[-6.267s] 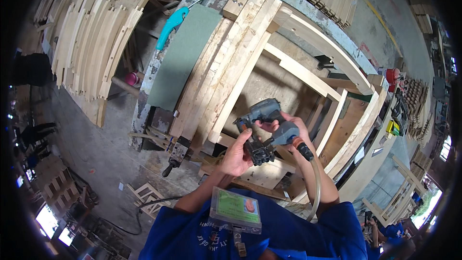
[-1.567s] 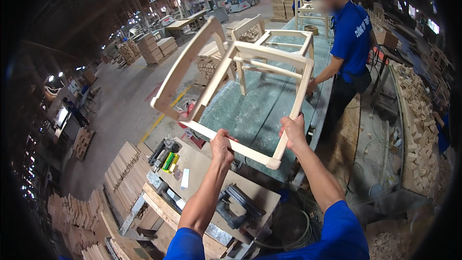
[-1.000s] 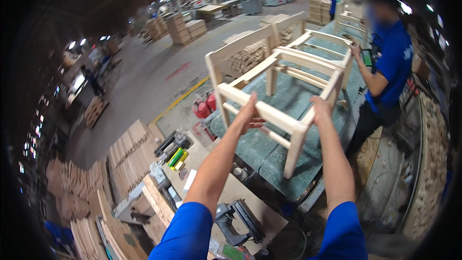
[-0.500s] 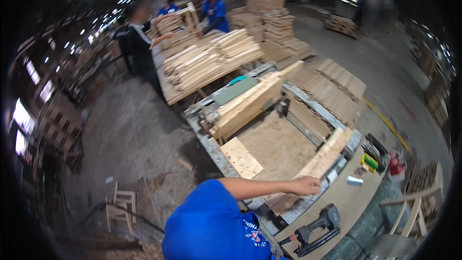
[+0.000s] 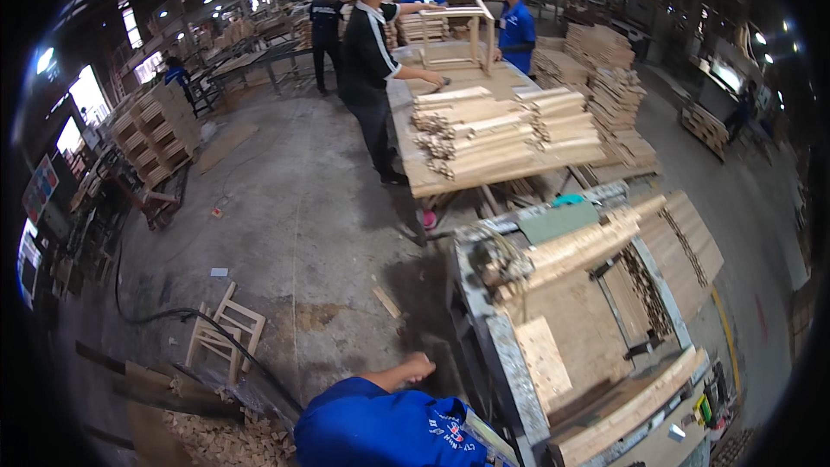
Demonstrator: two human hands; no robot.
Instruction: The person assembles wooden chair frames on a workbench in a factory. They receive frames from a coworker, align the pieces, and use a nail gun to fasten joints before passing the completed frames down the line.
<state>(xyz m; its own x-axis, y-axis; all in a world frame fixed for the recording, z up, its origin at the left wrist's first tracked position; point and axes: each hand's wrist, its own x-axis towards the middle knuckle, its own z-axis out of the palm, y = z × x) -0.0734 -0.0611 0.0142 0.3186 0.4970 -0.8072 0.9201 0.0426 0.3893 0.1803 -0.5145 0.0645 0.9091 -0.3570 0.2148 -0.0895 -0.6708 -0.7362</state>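
My left hand (image 5: 419, 367) hangs over the concrete floor, left of the workbench, with fingers curled and nothing visible in them. It touches nothing that I can see. My right hand is out of view. The metal-edged workbench (image 5: 512, 361) has a recessed plywood bed (image 5: 581, 307). On its near left part lies a pale wooden board with small holes (image 5: 543, 353). Long wooden pieces (image 5: 635, 415) lie along the near side, and others (image 5: 588, 246) along the far side beside a green panel (image 5: 558, 221).
Wooden frames (image 5: 232, 333) and a dark hose (image 5: 147, 322) lie at the floor's left, with wood offcuts (image 5: 226, 439) nearer me. Co-workers stand around a far table (image 5: 415, 175) piled with wood strips (image 5: 510, 134). Stacked panels (image 5: 687, 238) flank the bench's right.
My left hand has left the wood on the near side of the bench and moved left over the floor. The view has swung left, shifting the bench right; the nail gun is out of view.
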